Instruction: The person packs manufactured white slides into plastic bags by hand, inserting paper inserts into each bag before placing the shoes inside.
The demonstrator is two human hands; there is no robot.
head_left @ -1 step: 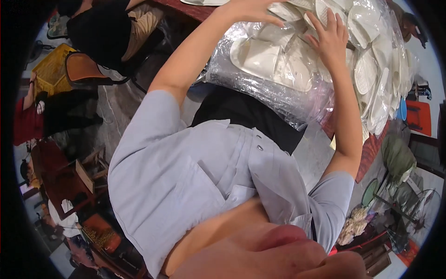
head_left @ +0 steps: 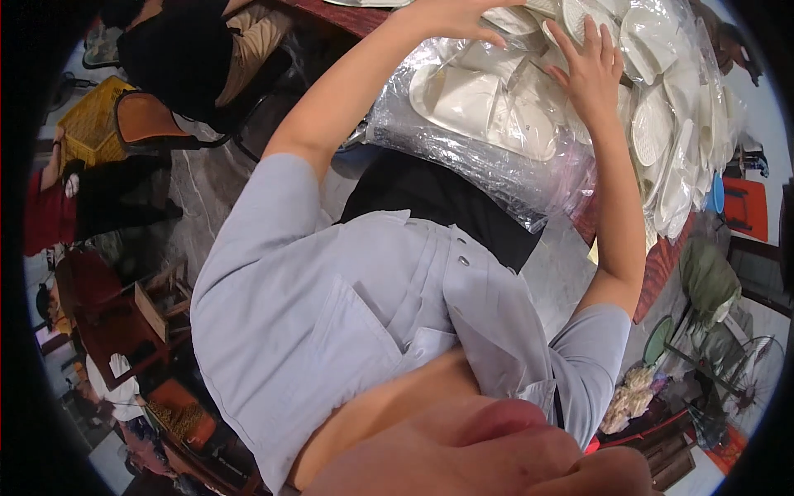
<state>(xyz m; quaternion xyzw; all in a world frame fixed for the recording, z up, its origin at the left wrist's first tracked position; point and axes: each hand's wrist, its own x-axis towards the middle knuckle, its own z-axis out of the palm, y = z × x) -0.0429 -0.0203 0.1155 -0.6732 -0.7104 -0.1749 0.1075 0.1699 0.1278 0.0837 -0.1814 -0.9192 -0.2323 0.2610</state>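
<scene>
A pile of white slippers (head_left: 649, 124) covers the table at the top right, many of them with textured soles. Nearest to me lies a clear plastic bag (head_left: 463, 142) with a pair of white slippers (head_left: 529, 124) showing through it. My left hand (head_left: 459, 18) is over the pile's left side at the upper edge. Its thumb and a finger are held apart and nothing shows in its grasp. Over the slippers further right, my right hand (head_left: 591, 74) is open with spread fingers. Whether either hand touches the slippers is hard to tell.
A dark red table edge (head_left: 343, 18) runs along the top left. Left of me a person in black (head_left: 178, 62) sits by an orange-backed chair (head_left: 149, 116), with a yellow crate (head_left: 98, 124) behind. A blue container (head_left: 716, 194) and a red stool (head_left: 746, 207) stand at the right.
</scene>
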